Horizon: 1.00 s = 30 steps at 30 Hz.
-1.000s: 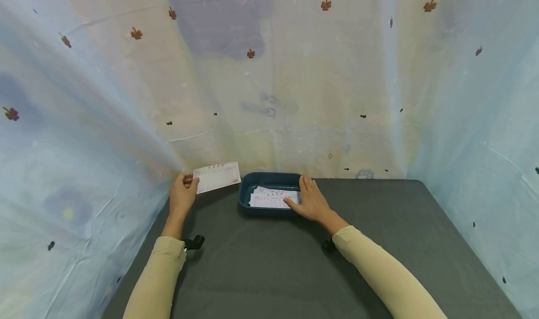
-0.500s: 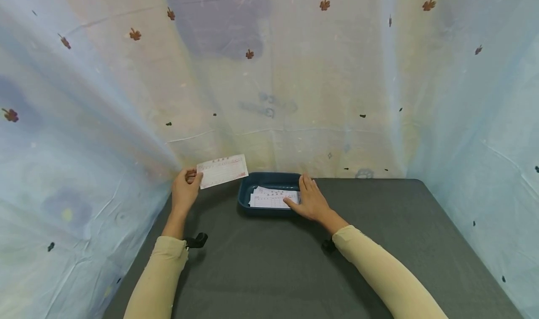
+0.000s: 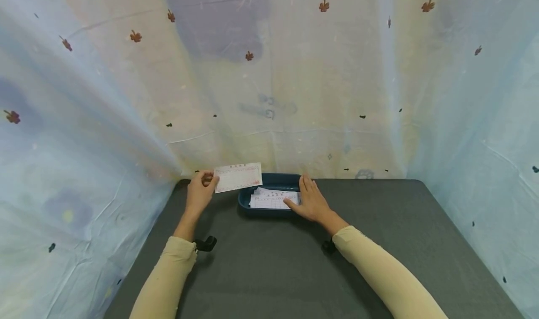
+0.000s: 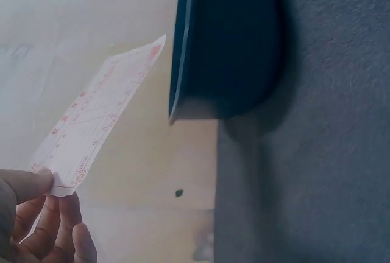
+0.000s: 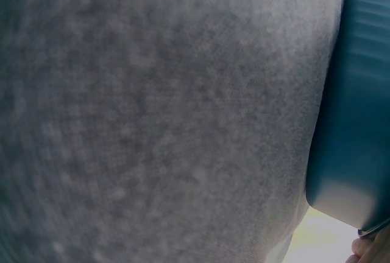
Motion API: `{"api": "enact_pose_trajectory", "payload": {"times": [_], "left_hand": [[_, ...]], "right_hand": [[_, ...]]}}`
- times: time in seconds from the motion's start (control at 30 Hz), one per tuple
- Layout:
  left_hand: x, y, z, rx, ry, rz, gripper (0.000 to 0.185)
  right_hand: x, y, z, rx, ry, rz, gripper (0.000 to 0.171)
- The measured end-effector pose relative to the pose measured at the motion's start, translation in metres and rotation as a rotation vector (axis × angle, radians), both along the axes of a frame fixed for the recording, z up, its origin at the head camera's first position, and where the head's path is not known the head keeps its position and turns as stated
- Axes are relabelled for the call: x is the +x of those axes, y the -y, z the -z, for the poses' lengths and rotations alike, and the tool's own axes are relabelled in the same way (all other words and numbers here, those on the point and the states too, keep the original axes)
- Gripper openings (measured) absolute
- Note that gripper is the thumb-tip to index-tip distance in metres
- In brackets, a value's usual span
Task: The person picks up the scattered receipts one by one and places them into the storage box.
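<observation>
Slip [image 3: 237, 177]: thin matt paper, red-printed. Tray [image 3: 269, 180]: smooth dark blue plastic, slight sheen. Table [image 3: 294, 263]: grey cloth cover, matt, finely textured. Backdrop [image 3: 294, 99]: thin, creased, printed sheeting.

- The surface [image 3: 294, 272] is a dark grey tabletop with a cloth-like, felted texture, its far edge meeting a pale draped sheet.
- A dark blue tray [image 3: 246, 198] sits directly on it at the far side, near the middle-left, close to the sheet.
- Inside the tray lie several white printed slips [image 3: 269, 199], loosely stacked.
- Both of the person's forearms, in beige sleeves [image 3: 379, 267], stretch over the near part of the surface.
</observation>
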State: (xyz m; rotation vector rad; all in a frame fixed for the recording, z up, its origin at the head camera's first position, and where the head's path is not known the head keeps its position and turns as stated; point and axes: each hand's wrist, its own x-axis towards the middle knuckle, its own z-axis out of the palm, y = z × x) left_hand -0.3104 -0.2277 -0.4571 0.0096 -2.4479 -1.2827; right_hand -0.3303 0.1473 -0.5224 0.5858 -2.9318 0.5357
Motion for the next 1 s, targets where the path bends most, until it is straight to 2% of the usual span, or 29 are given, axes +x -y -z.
{"api": "enact_pose_trajectory", "payload": {"times": [0.37, 0.87, 1.0], "left_hand": [[-0.009, -0.026, 0.011, -0.009, -0.023, 0.051, 0.031], [-0.014, -0.055, 0.022, -0.014, 0.020, 0.111, 0.026], [-0.016, -0.061, 0.024, -0.027, 0.031, 0.120, 0.026]], "right_hand": [[-0.001, 0.000, 0.002, 0.014, -0.002, 0.007, 0.111], [0.000, 0.000, 0.001, -0.009, -0.017, -0.007, 0.109], [0.000, 0.000, -0.001, 0.005, 0.006, -0.001, 0.110]]}}
